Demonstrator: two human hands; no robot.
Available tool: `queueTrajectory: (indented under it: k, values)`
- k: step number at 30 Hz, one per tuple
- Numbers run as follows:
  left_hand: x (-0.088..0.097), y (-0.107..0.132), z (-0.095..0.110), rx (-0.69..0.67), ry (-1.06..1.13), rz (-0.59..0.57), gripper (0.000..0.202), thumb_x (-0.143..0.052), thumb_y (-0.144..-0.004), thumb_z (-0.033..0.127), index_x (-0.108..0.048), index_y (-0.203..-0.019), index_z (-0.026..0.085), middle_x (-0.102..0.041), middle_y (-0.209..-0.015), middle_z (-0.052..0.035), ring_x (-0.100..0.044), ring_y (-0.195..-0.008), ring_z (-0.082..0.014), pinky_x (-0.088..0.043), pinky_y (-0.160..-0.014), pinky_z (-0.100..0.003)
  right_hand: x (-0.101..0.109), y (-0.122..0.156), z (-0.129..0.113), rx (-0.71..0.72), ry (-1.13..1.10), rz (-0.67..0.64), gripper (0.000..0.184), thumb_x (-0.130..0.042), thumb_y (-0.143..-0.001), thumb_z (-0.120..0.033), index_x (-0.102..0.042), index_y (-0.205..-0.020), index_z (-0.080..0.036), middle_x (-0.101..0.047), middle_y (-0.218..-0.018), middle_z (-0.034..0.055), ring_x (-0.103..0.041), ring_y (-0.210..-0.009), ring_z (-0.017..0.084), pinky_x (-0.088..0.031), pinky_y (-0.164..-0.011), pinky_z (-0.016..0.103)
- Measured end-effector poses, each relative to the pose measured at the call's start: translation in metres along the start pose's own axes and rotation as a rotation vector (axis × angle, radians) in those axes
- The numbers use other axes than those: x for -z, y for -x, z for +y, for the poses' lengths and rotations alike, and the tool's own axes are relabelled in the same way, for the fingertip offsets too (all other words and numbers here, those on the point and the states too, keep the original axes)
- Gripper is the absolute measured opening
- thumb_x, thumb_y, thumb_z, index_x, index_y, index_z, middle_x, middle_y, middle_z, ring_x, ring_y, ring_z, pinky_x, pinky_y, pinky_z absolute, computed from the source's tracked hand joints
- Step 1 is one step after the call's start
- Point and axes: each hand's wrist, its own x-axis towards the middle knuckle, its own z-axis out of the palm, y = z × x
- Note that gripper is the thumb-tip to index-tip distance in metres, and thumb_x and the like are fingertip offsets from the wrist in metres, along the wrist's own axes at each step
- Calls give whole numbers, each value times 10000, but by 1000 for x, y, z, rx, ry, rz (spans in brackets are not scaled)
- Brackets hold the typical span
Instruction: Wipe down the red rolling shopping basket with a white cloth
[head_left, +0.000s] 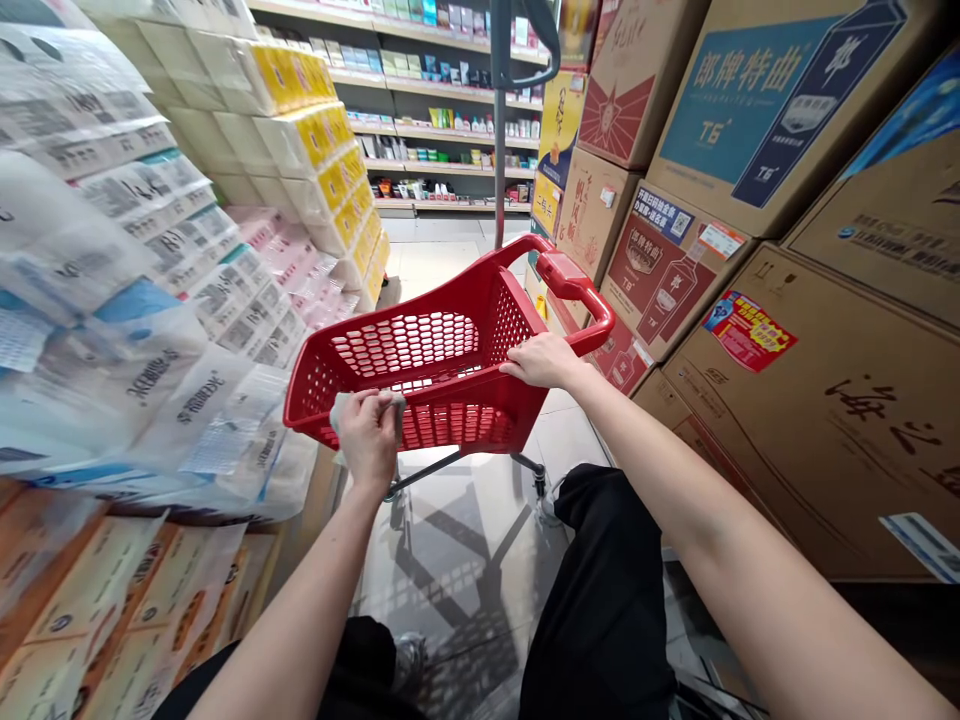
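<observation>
A red plastic shopping cart (517, 418) with mesh walls stands on the floor in front of me, turned sideways. My left hand (369, 432) is closed on a pale grey cloth (345, 412) and presses it against the near rim, towards the cart's left end. My right hand (541, 360) grips the same rim near the right end, just below the red handle (571, 275), with its fingers curled over the edge. What shows of the basket's inside holds no goods. Part of the near wall is hidden behind my left hand.
Stacked tissue packs (217, 290) rise on the left. Cardboard cartons (810, 380) are piled high on the right. Behind the cart stands a grey pole (499, 150), and shelves (442, 130) of small goods line the back. Pale tiles (442, 590) cover the floor.
</observation>
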Motion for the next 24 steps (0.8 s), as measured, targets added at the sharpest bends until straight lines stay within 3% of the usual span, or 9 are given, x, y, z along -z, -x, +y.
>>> queueTrajectory:
  k: [3,9,14,20,24]
  values:
    - [-20,12,23,82,15,83,188,-536,-825,357,-605,-919,210,-537,-1016,-84,-496,-1002,-221,-411,-905,-382,2,1,1,-9,3,-21,555,-259,-955,-546,-668,-970,-170,-705,-958,106,-642,-903,227,-375,-734,298]
    - [-55,28,48,419,109,149,179,-539,-806,370,-550,-848,196,-549,-883,-57,-516,-840,-202,-436,-831,-373,3,1,0,-3,-10,-11,569,-240,-958,-546,-663,-999,-169,-700,-985,111,-643,-905,224,-375,-741,303]
    - [-62,27,70,362,143,109,149,-547,-789,338,-580,-819,196,-612,-883,-62,-553,-879,-207,-433,-837,-350,1,2,-2,-28,-13,2,603,-221,-952,-563,-673,-958,-164,-705,-951,116,-643,-899,242,-370,-739,315]
    - [-93,26,137,431,316,-100,198,-558,-791,398,-611,-823,210,-678,-853,-39,-602,-779,-181,-449,-751,-302,3,3,-5,-65,-36,26,625,-203,-965,-539,-691,-944,-149,-707,-964,120,-646,-905,238,-367,-743,310]
    - [-107,26,160,299,320,-192,200,-523,-825,382,-621,-828,207,-684,-835,-36,-610,-756,-167,-443,-741,-282,4,1,-4,-66,-37,14,600,-201,-986,-473,-699,-932,-142,-713,-943,123,-646,-899,220,-362,-744,298]
